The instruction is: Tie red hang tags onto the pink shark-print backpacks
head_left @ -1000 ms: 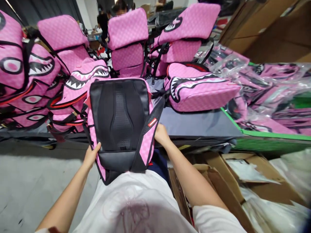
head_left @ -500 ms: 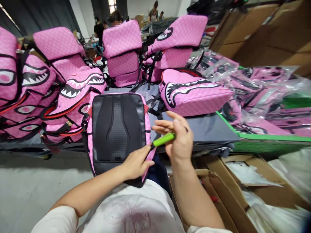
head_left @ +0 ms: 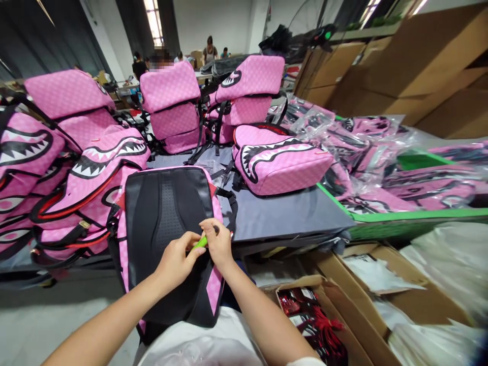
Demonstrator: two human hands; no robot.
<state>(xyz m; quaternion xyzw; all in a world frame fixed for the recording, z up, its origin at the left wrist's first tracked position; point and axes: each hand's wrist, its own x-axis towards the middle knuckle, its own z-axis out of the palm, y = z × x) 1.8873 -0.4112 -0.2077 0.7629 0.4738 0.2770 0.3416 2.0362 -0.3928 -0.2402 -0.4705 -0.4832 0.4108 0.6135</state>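
Observation:
A pink and black backpack (head_left: 152,213) leans toward me at the table's near edge, its padded black back panel facing up. Over the right side of that panel both my hands come together. My left hand (head_left: 176,260) has its fingers closed on a small lime-green tool (head_left: 200,242); its exact kind is not clear. My right hand (head_left: 218,248) is closed around the tool's other end, where a dark tip shows above the fingers. Whether the right fingers also pinch something small cannot be made out. A black strap (head_left: 232,203) hangs off the backpack's upper right.
Pink shark-mouth backpacks stand along the grey table (head_left: 263,218), one lying on its side (head_left: 282,157). A green-edged bin (head_left: 381,216) at right holds plastic-wrapped bags. Below it, an open carton (head_left: 335,292) contains red and black cords (head_left: 328,325). People work farther back.
My right hand has come down and left to meet my left hand at the green tool, now over the back panel. My left hand has closed on it. The view has shifted right and up.

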